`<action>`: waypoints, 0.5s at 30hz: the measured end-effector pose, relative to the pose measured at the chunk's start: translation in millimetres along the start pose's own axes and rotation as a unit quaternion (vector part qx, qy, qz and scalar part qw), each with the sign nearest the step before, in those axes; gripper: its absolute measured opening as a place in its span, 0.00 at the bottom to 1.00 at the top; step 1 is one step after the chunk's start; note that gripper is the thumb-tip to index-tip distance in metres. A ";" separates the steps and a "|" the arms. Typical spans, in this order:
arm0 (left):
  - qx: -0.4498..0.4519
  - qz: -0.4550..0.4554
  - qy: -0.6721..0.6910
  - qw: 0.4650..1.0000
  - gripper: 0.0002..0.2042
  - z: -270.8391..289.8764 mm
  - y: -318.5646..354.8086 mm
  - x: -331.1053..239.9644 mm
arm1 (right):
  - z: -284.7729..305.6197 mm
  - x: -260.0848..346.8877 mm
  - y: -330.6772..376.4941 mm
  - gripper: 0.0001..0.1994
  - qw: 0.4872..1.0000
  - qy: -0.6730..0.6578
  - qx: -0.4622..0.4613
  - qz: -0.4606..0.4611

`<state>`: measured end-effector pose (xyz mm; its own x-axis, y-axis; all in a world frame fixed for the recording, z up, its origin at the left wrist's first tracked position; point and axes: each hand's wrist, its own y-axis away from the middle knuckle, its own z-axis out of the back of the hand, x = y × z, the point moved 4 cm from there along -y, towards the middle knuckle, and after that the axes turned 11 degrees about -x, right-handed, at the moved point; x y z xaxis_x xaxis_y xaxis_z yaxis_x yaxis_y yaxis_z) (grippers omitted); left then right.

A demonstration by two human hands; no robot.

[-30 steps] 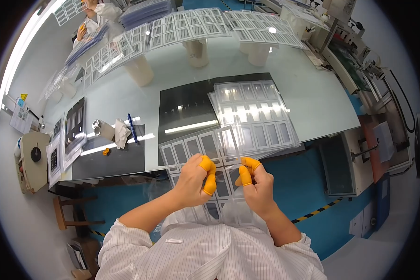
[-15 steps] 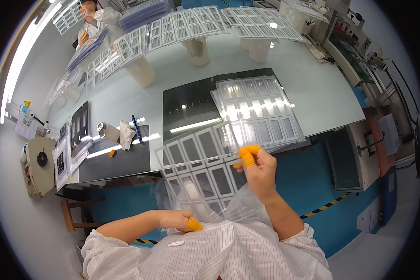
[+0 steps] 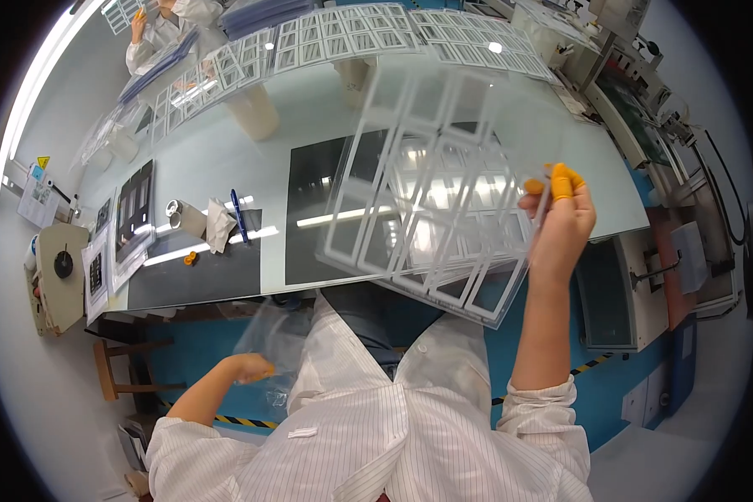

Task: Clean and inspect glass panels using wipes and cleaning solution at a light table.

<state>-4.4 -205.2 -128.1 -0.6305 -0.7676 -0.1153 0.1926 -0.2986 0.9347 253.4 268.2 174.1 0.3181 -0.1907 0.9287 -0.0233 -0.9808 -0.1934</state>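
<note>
In my right hand [image 3: 565,222], which wears orange finger cots, is a clear sheet [image 3: 418,197] with white-framed rectangular windows. Thumb and fingers pinch its right edge, and it hangs tilted above the table's front part, blurred by motion. Behind the sheet, a stack of similar framed sheets lies on a black mat [image 3: 314,180], seen only through the clear plastic. Low on the left, below the table edge, my left hand [image 3: 247,368] is closed on crumpled clear plastic film [image 3: 280,343], which hangs beside my lap.
Framed sheets [image 3: 343,35] rest on white tubs [image 3: 253,111] along the far side. On the left lie a blue pen [image 3: 239,216], a white roll [image 3: 188,219], crumpled tissue [image 3: 219,226] and orange finger cots [image 3: 191,258]. A co-worker [image 3: 167,29] handles sheets at the far left.
My right hand has lifted the framed sheet up and to the right, away from my lap. My left hand has drawn the clear film down and left, apart from the sheet.
</note>
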 end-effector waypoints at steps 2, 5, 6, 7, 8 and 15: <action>0.041 0.282 0.285 0.915 0.13 -88.4 -64.1 149.4 | 2.7 0.0 -16.8 0.09 0.999 -0.034 0.001 -0.031; -0.072 0.189 -0.041 0.979 0.16 -140.5 -73.5 148.8 | 12.4 -5.4 -20.5 0.10 0.996 -0.032 -0.048 -0.067; -0.193 0.224 -0.021 0.955 0.16 -159.6 -67.2 126.0 | 13.2 -6.5 -18.9 0.10 0.995 -0.033 -0.040 -0.084; -0.151 0.222 -0.053 0.962 0.17 -182.6 -70.8 97.5 | 9.8 -7.4 -18.1 0.10 0.993 -0.039 -0.029 -0.105; -0.116 0.217 -0.080 0.966 0.19 -198.6 -75.3 77.4 | 3.6 0.3 -12.6 0.11 0.993 -0.036 -0.034 -0.105; -0.127 -0.007 0.014 0.992 0.18 -139.9 -73.4 -54.4 | -13.5 -7.3 -6.5 0.11 0.990 -0.059 -0.004 -0.125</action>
<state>120.9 -220.8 -237.4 -0.6134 -0.7774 -0.1397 0.3706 -0.4394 0.8182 238.5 275.5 172.9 0.4242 0.0639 0.9033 0.0628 -0.9972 0.0410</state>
